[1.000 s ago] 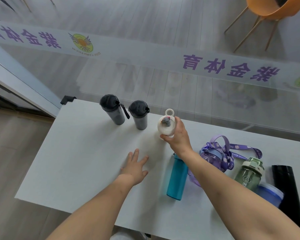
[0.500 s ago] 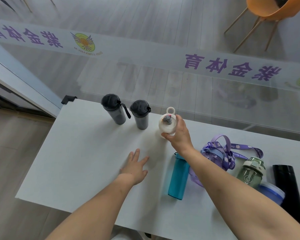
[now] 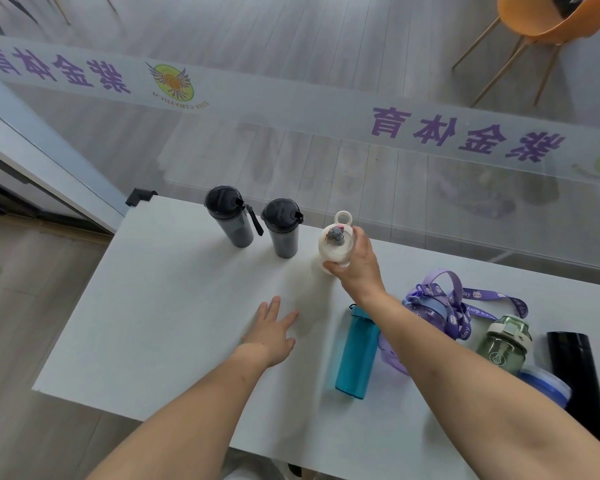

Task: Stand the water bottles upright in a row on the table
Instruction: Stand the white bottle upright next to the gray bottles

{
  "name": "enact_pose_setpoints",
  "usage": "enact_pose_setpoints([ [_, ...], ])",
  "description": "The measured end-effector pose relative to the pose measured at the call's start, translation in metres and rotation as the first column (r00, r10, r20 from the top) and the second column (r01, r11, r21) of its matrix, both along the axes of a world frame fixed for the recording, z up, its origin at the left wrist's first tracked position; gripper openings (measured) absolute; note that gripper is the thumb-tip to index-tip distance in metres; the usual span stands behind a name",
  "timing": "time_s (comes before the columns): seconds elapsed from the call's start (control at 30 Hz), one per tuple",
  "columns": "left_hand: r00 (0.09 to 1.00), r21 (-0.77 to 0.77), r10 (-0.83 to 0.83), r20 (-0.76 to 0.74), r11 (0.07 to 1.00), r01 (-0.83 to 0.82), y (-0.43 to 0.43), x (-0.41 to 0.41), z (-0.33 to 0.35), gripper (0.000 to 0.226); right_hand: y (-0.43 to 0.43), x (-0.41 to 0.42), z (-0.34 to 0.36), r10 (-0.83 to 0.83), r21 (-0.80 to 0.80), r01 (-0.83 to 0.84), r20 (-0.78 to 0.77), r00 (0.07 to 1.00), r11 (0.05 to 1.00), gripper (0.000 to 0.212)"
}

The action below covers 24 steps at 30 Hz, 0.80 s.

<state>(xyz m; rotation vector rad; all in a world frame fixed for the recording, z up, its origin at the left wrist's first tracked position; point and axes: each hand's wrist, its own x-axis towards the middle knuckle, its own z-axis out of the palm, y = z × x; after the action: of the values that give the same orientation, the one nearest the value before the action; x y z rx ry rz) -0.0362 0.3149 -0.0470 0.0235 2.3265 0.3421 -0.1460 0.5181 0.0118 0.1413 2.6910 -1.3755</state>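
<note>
Two dark grey bottles (image 3: 231, 216) (image 3: 282, 227) stand upright side by side at the far edge of the white table (image 3: 160, 306). Right of them my right hand (image 3: 357, 268) grips a white bottle (image 3: 336, 242) with a loop lid, held upright on the table. My left hand (image 3: 271, 334) rests flat on the table, fingers spread, holding nothing. A teal bottle (image 3: 357, 355) lies on its side under my right forearm. A purple bottle (image 3: 426, 313) with a strap, a green bottle (image 3: 504, 342), a blue bottle (image 3: 548, 388) and a black bottle (image 3: 582, 382) lie at the right.
A glass wall (image 3: 326, 150) with purple lettering runs right behind the table's far edge. An orange chair (image 3: 551, 15) stands beyond the glass. The table's left and near edges drop to a wooden floor (image 3: 25, 323).
My right hand with the white bottle has shifted slightly toward the far edge, staying in line with the two grey bottles. My left hand has not moved.
</note>
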Motion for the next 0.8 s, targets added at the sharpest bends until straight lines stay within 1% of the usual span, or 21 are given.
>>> enact_pose_setpoints([
  [0.2,1.000,-0.007,0.007,0.003,1.000,-0.007,0.003,-0.001,0.004,0.063,0.000,0.000,0.006,-0.008,0.002,0.008,0.030,1.000,1.000,0.078],
  [0.37,1.000,-0.014,0.011,0.015,1.000,-0.011,0.006,-0.002,0.009,0.062,-0.004,0.001,0.009,-0.046,-0.026,0.048,0.062,0.997,0.999,0.074],
  [0.47,1.000,-0.020,0.003,0.013,1.000,-0.003,0.005,-0.002,0.010,0.063,-0.003,0.001,0.011,-0.036,-0.034,0.039,0.070,0.997,0.999,0.078],
  [0.57,1.000,-0.027,0.000,0.023,1.000,0.001,0.004,-0.002,0.010,0.063,0.006,0.002,0.018,0.023,-0.027,-0.019,0.130,0.991,0.999,0.087],
  [0.63,1.000,-0.034,-0.002,0.030,0.999,0.003,0.005,0.000,0.012,0.063,0.016,0.009,0.021,0.046,0.028,-0.052,0.181,0.982,0.998,0.088],
  [0.7,1.000,-0.040,-0.003,0.027,0.999,0.004,0.009,0.002,0.014,0.063,0.030,0.024,0.020,0.036,0.146,-0.070,0.221,0.975,0.987,0.078],
  [0.8,0.999,-0.064,-0.025,0.024,0.998,0.026,0.014,0.007,0.017,0.062,0.049,0.057,0.017,0.033,0.312,-0.118,0.267,0.963,0.943,0.061],
])
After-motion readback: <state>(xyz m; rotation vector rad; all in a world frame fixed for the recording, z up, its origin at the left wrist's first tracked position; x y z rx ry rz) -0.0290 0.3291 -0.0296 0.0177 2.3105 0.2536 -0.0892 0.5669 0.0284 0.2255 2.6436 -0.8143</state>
